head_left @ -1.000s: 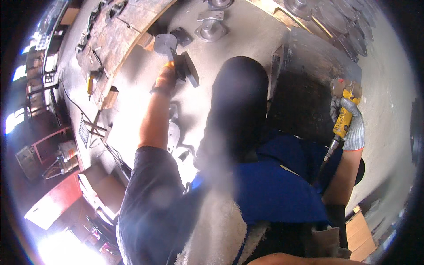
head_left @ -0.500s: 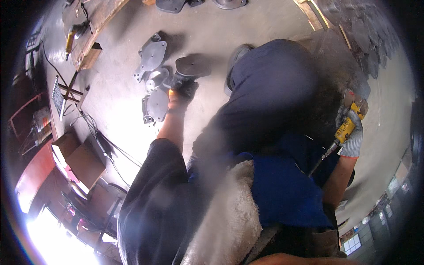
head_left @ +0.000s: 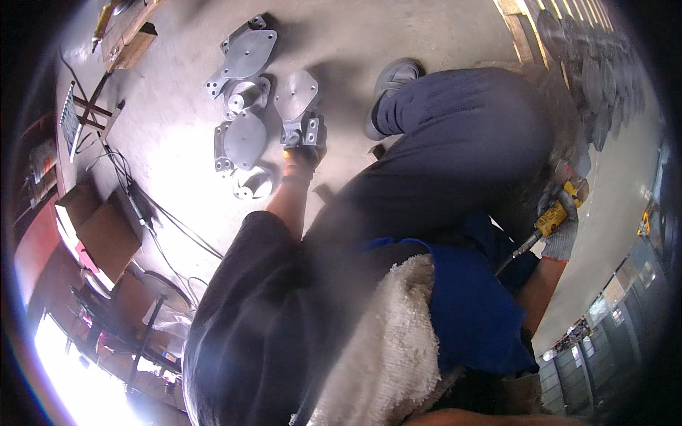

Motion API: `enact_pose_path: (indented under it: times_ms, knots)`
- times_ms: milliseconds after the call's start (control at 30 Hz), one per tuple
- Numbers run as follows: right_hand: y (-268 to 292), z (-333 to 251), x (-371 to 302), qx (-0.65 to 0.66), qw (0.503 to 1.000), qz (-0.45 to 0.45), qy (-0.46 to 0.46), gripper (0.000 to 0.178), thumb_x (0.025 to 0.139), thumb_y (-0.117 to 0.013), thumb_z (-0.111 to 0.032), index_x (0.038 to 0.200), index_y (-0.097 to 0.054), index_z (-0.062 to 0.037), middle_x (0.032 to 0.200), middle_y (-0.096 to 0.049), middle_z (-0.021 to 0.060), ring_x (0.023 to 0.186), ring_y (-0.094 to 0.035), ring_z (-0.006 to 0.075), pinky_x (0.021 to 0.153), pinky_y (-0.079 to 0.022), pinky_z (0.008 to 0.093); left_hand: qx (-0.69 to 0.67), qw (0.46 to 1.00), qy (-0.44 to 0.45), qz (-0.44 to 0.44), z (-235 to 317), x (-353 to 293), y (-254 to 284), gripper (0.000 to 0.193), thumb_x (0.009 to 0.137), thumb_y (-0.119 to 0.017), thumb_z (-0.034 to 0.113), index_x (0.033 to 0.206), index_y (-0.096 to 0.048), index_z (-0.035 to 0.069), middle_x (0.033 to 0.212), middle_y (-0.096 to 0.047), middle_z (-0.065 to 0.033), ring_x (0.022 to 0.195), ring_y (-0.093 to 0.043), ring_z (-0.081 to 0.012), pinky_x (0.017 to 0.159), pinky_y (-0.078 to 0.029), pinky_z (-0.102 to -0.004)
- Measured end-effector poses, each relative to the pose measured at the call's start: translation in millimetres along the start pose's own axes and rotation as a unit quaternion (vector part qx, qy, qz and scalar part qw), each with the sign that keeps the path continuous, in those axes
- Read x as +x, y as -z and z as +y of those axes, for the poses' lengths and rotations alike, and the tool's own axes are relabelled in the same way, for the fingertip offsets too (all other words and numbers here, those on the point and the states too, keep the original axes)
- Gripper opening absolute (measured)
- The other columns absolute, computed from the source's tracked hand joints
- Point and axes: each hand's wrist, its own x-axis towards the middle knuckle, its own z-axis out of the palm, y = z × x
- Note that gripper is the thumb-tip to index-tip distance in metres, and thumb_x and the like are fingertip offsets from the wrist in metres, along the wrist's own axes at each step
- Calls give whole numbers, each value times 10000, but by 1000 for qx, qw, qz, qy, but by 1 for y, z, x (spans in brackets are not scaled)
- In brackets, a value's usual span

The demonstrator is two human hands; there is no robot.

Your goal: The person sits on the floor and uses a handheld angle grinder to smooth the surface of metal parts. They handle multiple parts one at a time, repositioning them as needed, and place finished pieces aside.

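Note:
My left hand (head_left: pixel 307 155), in a dark glove with an orange cuff, is closed around the lower end of a grey metal bracket (head_left: pixel 295 96). The bracket has a rounded flange plate and a block with holes beside my fingers. Just left of it, similar metal brackets (head_left: pixel 246 140) lie on the floor, some with round bosses showing. At the far right my right hand (head_left: pixel 560 231), in a grey knit glove, grips a yellow air grinder (head_left: pixel 553 219). The grinder's disc end points up and away from my bent leg, and its hose fitting runs down toward my lap.
Many dark metal plates (head_left: pixel 600 82) stand stacked by wooden slats (head_left: pixel 517 32) at the upper right. Black cables (head_left: pixel 135 192) trail over the floor on the left, near a brown cardboard box (head_left: pixel 106 238). A wooden block (head_left: pixel 129 46) stands at the upper left.
The bracket in my left hand has turned, so its plate now stands away from me and its drilled block shows. The whole view has shifted slightly. My right hand still holds the grinder.

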Motion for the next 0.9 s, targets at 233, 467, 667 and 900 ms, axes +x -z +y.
enact_pose_path:
  times_ms: [233, 467, 667, 900]
  knots:
    - [9, -5, 8, -140, 989, -5, 49, 352, 814, -640, -175, 1120, -593, -8, 1022, -654, 116, 882, -659, 236, 790, -560, 364, -52, 997, 41, 29, 0, -11, 2, 338, 856, -589, 258, 1132, -612, 65, 1136, -643, -103, 1042, -623, -262, 912, -509, -428]
    - [-16, -1, -5, -146, 988, -9, 43, 257, 827, -636, -183, 1030, -595, -30, 926, -663, 103, 789, -659, 232, 710, -564, 354, 43, 996, 29, -74, -11, -3, 1, 359, 865, -584, 242, 1182, -589, 76, 1157, -629, -88, 1086, -581, -235, 983, -457, -410]
    - [-20, -4, 6, -110, 993, -37, 24, 306, 819, -656, -162, 1082, -560, -41, 925, -656, 110, 760, -651, 236, 695, -562, 354, 908, 325, -261, -47, -12, -16, -54, 352, 899, -511, 321, 1146, -614, 92, 1154, -633, -82, 1028, -584, -246, 902, -449, -342]
    - [-50, 17, -6, -106, 984, 96, 104, 370, 815, -697, -242, 1092, -578, -27, 908, -654, 106, 717, -652, 198, 658, -572, 336, 898, 327, -210, -208, 76, 74, -89, 341, 872, -527, 280, 1138, -621, 88, 1165, -634, -88, 1092, -582, -258, 927, -460, -409]
